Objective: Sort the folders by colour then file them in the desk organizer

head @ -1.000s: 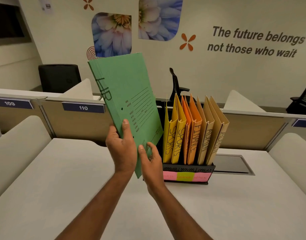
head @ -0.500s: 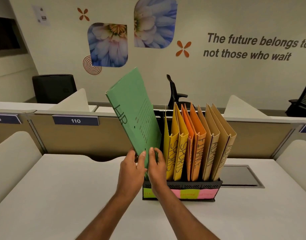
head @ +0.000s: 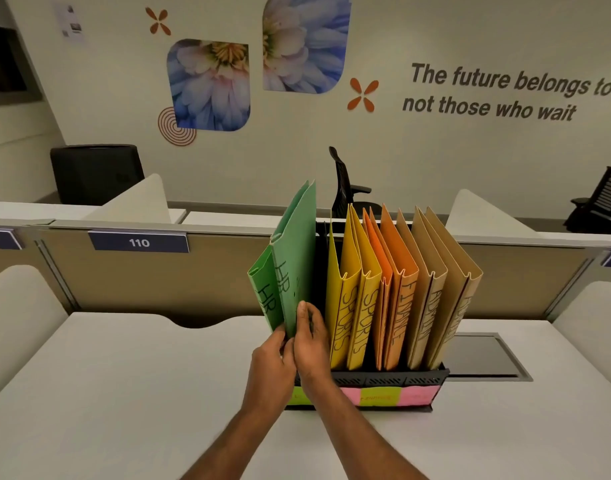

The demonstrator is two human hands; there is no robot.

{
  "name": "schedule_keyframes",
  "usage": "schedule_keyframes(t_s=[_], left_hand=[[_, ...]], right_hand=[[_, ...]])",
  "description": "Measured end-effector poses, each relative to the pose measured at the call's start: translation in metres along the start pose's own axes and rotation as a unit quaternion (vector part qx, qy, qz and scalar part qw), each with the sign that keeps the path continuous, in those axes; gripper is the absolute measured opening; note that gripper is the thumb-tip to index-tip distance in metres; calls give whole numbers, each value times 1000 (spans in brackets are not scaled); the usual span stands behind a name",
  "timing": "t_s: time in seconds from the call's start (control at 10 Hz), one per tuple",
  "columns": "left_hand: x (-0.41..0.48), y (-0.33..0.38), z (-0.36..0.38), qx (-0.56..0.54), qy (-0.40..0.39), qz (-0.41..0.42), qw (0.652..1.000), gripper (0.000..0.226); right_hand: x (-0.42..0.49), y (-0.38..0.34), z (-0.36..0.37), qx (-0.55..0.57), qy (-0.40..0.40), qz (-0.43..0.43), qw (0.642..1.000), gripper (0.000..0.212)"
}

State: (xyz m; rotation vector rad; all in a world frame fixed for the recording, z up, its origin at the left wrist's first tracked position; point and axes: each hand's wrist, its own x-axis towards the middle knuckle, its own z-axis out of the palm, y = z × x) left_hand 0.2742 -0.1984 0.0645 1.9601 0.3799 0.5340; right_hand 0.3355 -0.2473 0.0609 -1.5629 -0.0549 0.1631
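Two green folders (head: 292,271) marked HR stand in the leftmost slot of the black desk organizer (head: 383,380). My left hand (head: 270,362) and my right hand (head: 311,344) pinch their lower front edges. To their right stand two yellow folders (head: 352,306) marked SPORTS, two orange folders (head: 395,292) marked FINANCE and two tan folders (head: 446,292) marked ADMIN. Pink and yellow sticky labels (head: 380,396) run along the organizer's front; my hands hide the leftmost label.
The organizer sits on a white desk (head: 124,375). A grey cable hatch (head: 484,356) lies just right of it. Behind it runs a partition (head: 193,271) with a sign reading 110. Black chairs (head: 345,181) stand beyond.
The green folders came down from the raised, tilted position into the organizer's leftmost slot. Both hands moved down and forward with them.
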Motion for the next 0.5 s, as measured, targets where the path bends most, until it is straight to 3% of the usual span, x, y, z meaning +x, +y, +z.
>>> schedule_keyframes(t_s=[0.3,0.5], left_hand=[[-11,-4,-1,18,45,4,999,30],[-33,7,-12,16,78,6,997,36]], right_hand=[[-26,18,-11,-33,-7,-24,999,48],[-61,15,-20,-74,39,-75,994,44]])
